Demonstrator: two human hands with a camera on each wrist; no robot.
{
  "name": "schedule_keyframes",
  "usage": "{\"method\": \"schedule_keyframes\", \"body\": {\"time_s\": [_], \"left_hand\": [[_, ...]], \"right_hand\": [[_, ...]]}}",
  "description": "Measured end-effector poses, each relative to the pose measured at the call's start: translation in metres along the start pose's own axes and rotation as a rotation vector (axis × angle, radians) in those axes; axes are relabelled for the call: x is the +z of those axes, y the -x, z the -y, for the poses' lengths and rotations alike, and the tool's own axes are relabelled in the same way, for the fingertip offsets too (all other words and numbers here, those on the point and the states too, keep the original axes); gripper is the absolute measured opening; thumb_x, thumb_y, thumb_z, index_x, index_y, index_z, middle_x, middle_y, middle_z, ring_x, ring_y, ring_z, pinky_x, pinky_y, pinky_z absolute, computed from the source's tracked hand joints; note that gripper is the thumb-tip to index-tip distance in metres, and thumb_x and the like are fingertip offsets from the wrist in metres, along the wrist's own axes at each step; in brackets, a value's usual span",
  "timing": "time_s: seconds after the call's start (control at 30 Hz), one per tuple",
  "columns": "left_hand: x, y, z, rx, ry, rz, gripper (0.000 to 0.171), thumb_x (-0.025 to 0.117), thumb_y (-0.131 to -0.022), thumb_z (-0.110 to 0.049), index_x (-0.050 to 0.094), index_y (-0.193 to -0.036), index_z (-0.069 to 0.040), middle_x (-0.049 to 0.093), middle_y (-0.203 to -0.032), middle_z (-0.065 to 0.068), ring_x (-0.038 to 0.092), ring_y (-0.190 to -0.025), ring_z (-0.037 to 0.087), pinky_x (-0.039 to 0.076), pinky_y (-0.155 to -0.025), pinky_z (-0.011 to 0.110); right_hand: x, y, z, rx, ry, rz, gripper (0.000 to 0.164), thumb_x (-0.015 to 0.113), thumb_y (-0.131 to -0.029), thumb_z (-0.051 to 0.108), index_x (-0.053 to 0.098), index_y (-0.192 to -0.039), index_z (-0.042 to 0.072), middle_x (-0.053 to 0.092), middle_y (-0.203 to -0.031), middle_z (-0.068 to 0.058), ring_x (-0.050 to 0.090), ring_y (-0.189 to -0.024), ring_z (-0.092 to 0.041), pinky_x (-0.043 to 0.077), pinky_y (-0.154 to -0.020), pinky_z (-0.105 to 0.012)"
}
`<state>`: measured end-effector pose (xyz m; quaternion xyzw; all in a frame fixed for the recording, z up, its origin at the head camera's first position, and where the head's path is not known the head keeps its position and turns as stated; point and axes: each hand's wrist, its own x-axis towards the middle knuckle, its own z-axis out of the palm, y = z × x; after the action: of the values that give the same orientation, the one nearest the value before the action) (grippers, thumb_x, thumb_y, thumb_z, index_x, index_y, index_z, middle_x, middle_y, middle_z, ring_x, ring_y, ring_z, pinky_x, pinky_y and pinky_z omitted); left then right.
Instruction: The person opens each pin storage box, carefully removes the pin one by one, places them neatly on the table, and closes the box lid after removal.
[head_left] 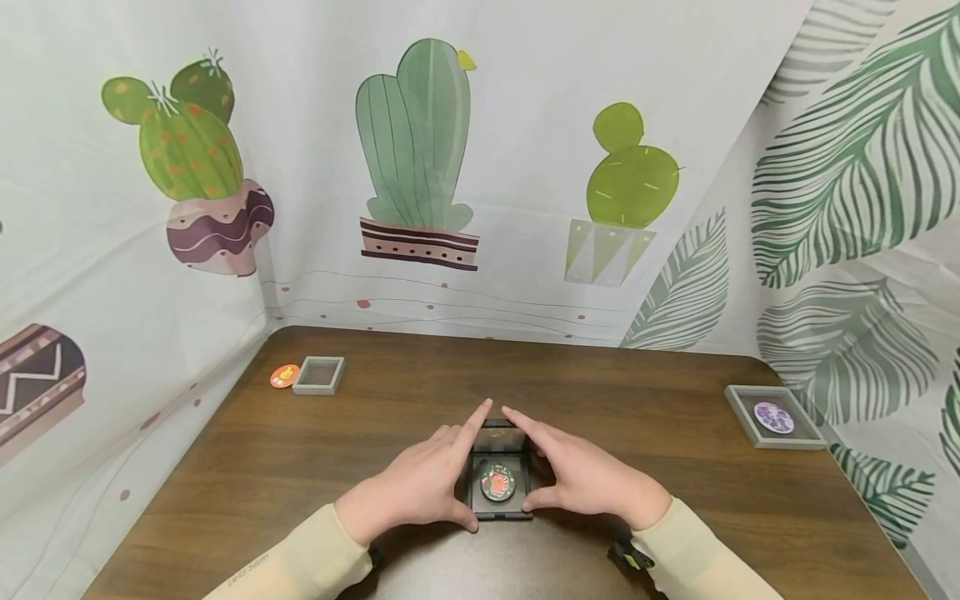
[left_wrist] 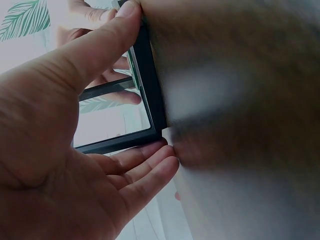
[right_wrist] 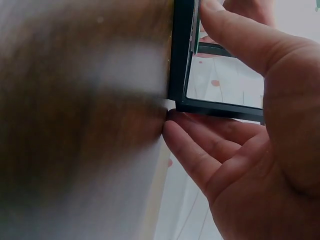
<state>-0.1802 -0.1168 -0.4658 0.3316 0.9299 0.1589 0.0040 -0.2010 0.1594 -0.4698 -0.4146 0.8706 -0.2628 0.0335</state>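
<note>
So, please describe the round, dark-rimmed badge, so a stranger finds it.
On the dark brown wooden table, between the person's left hand and right hand, is an open black square case. The round badge lies in its base. Unlike the orange disc far left and purple disc far right, it has a dark rim and reddish centre.

A cloth-screened corner of an unidentifiable room is showing: white cactus-printed fabric (head_left: 525,125) is hanging across the top, green-leaf-printed fabric (head_left: 840,208) at upper right; a dark-brown wood-grain table (head_left: 637,400) is filling the lower centre.
</note>
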Motion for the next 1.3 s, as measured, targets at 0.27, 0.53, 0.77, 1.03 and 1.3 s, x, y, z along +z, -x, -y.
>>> {"method": "schedule_keyframes", "body": {"time_s": [0.27, 0.53, 0.77, 1.03, 1.3], "left_hand": [[-0.0009, 0.0005, -0.0004, 0.004, 0.014, 0.004, 0.155, 0.088, -0.049, -0.066, -0.016, -0.156, -0.023, 0.056, -0.129, 0.008, 0.049, -0.118, 0.020, 0.051, -0.086, 0.039], [-0.0009, 0.0004, -0.0010, -0.006, 0.017, 0.010, 0.155, 0.088, -0.049, -0.066, -0.016, -0.156, -0.024, 0.055, -0.132, 0.008, 0.049, -0.119, 0.020, 0.051, -0.086, 0.040], [-0.0013, 0.0006, -0.0010, -0.011, 0.012, 0.015, 0.155, 0.088, -0.049, -0.066, -0.018, -0.156, -0.025, 0.054, -0.130, 0.008, 0.049, -0.118, 0.019, 0.051, -0.084, 0.039], [-0.0016, 0.0005, -0.0005, -0.012, 0.019, 0.019, 0.155, 0.088, -0.050, -0.065, -0.018, -0.155, -0.026, 0.054, -0.130, 0.008, 0.048, -0.118, 0.019, 0.051, -0.085, 0.039], [-0.0014, 0.0010, -0.0005, -0.009, 0.016, 0.018, 0.154, 0.088, -0.050, -0.065, -0.018, -0.156, -0.025, 0.053, -0.134, 0.008, 0.048, -0.120, 0.021, 0.051, -0.086, 0.040]], "right_hand": [[-0.0004, 0.0000, -0.0003, -0.030, 0.011, -0.018, 0.107, 0.079, -0.082, 0.037, 0.005, -0.159, 0.029, 0.047, -0.143, -0.003, 0.055, -0.109, -0.016, 0.046, -0.094, -0.036], [-0.0001, -0.0001, -0.0008, -0.032, 0.027, -0.021, 0.108, 0.080, -0.081, 0.036, 0.005, -0.159, 0.029, 0.046, -0.144, -0.004, 0.054, -0.109, -0.015, 0.046, -0.094, -0.036], [-0.0006, 0.0000, -0.0005, -0.016, 0.013, -0.011, 0.111, 0.082, -0.079, 0.038, 0.004, -0.159, 0.031, 0.045, -0.145, -0.004, 0.053, -0.112, -0.015, 0.045, -0.095, -0.037], [-0.0008, -0.0004, 0.0006, -0.011, 0.004, -0.006, 0.118, 0.085, -0.074, 0.040, 0.004, -0.159, 0.030, 0.045, -0.144, -0.002, 0.052, -0.114, -0.015, 0.044, -0.096, -0.037], [-0.0012, -0.0001, 0.0026, 0.008, 0.005, 0.013, 0.127, 0.087, -0.067, 0.049, 0.001, -0.159, 0.030, 0.048, -0.141, -0.002, 0.051, -0.118, -0.015, 0.045, -0.096, -0.038]]}}
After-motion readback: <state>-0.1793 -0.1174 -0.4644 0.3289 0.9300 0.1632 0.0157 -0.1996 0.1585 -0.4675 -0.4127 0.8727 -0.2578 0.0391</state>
